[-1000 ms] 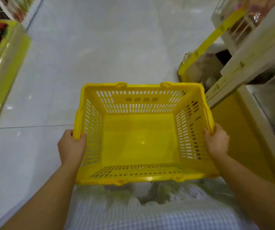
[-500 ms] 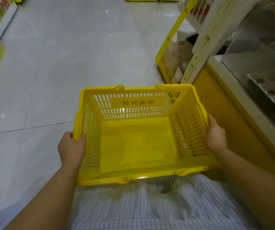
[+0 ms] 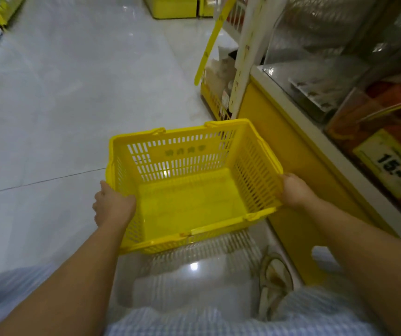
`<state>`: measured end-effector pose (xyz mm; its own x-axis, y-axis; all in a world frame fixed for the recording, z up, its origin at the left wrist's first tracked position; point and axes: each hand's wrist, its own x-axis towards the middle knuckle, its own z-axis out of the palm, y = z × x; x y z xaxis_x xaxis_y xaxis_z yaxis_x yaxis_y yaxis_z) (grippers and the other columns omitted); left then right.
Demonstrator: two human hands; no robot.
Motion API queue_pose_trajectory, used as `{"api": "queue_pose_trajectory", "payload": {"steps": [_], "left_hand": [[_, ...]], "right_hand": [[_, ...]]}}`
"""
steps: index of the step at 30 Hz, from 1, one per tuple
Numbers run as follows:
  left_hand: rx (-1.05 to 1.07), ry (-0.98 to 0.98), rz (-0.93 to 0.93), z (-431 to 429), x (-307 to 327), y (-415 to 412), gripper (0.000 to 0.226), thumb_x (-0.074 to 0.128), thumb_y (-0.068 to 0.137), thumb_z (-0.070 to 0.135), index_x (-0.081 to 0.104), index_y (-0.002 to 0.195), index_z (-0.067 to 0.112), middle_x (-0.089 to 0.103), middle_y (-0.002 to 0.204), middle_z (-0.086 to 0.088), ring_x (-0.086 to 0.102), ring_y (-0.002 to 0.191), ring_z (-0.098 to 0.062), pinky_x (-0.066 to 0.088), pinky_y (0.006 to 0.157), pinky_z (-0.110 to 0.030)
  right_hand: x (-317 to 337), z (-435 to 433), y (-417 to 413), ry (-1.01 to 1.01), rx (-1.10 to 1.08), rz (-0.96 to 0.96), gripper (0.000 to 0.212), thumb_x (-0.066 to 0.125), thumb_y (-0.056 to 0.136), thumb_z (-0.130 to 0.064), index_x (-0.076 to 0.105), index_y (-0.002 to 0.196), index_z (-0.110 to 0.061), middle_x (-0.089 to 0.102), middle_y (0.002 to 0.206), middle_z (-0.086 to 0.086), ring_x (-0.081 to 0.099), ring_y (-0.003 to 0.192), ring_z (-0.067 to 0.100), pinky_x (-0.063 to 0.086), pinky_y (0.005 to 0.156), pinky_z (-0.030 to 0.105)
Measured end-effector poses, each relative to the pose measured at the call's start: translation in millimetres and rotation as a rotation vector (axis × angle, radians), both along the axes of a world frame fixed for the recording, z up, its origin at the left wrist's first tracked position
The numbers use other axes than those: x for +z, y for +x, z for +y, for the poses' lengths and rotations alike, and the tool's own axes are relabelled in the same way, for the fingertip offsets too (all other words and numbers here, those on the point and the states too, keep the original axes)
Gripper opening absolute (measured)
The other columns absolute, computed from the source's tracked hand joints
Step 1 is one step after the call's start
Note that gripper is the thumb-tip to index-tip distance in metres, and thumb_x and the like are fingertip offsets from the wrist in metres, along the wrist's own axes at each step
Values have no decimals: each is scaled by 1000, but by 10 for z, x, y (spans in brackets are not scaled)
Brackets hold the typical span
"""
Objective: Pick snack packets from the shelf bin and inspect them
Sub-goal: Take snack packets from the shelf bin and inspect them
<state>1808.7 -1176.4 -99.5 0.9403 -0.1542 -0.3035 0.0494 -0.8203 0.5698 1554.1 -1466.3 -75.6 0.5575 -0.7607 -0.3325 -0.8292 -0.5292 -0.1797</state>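
Here, slotted yellow plastic basket (image 3: 192, 187), both hands gripping rim, glossy tiled floor (image 3: 73, 93)

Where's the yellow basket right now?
Centre of the head view, the yellow basket is held between both hands, left and right, beside the yellow shelf base.

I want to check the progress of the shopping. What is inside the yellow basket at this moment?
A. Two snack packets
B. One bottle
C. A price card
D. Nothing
D: the basket shows only its bare yellow floor, while the left hand and right hand hold its two sides.
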Motion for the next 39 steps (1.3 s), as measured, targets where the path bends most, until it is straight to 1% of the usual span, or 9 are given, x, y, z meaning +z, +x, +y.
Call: {"api": "queue_pose_trajectory", "payload": {"steps": [4,7,13,17,23,28,32,34,39], "left_hand": [[-110,22,-109,-210,400,-150,67,63,87,30,35,147,20,18,156,-18,22,139,-44,25,111,-57],[-210,-23,-267,-429,812,-240,53,64,86,28,50,137,24,24,156,-11,17,144,-35,14,113,-61],[-583,-408,-405,-1011,1728,-800,31,59,90,19,64,121,19,56,128,-12,53,118,-32,39,103,-40],[-787,-638,-426,-1299,2228,-1293,24,58,90,16,68,110,22,65,114,1,60,106,-19,46,89,-31],[-1050,-837,-554,-1529,3018,-1942,23,58,91,17,58,95,39,59,96,17,60,93,-6,42,81,-21],[-1205,-929,-704,-1616,3630,-2386,20,59,91,14,69,106,22,63,99,10,59,94,-7,43,85,-22],[-1313,-928,-755,-1700,3937,-2698,23,57,92,14,67,112,21,65,109,4,58,103,-12,44,92,-26],[-1366,-892,-763,-1759,4022,-2835,30,56,93,17,64,121,22,62,120,3,57,111,-14,43,97,-29],[-1528,-697,-802,-1901,4089,-3046,48,52,95,23,45,142,27,40,145,4,42,131,-20,41,105,-44]], "right_hand": [[532,71,72,-22,77,-21,53,63,91,-22,48,140,-10,51,141,17,48,129,31,39,101,34],[1093,176,64,-89,151,-174,47,63,92,-26,53,136,-12,55,138,13,52,126,28,42,99,33],[2153,494,-277,-266,158,-505,31,63,91,-22,65,122,-15,69,116,4,64,104,15,48,92,28],[2662,689,-653,-408,140,-585,22,62,92,-23,69,113,-18,72,105,-2,65,94,11,52,86,29],[3344,972,-1259,-644,155,-713,19,63,90,-17,72,107,-16,75,98,1,69,92,14,55,86,39],[3937,1068,-1745,-896,106,-639,17,62,89,-22,72,104,-23,74,94,0,68,89,26,55,76,41],[4236,994,-2102,-1035,23,-504,17,58,90,-27,71,102,-28,74,96,-4,67,94,25,53,72,39],[4316,865,-2223,-1009,-27,-412,18,57,91,-27,71,102,-27,74,99,-3,67,96,26,54,71,38],[4381,515,-2381,-752,-116,-140,28,53,92,-31,67,116,-28,69,118,-1,63,108,23,51,89,34]]}}
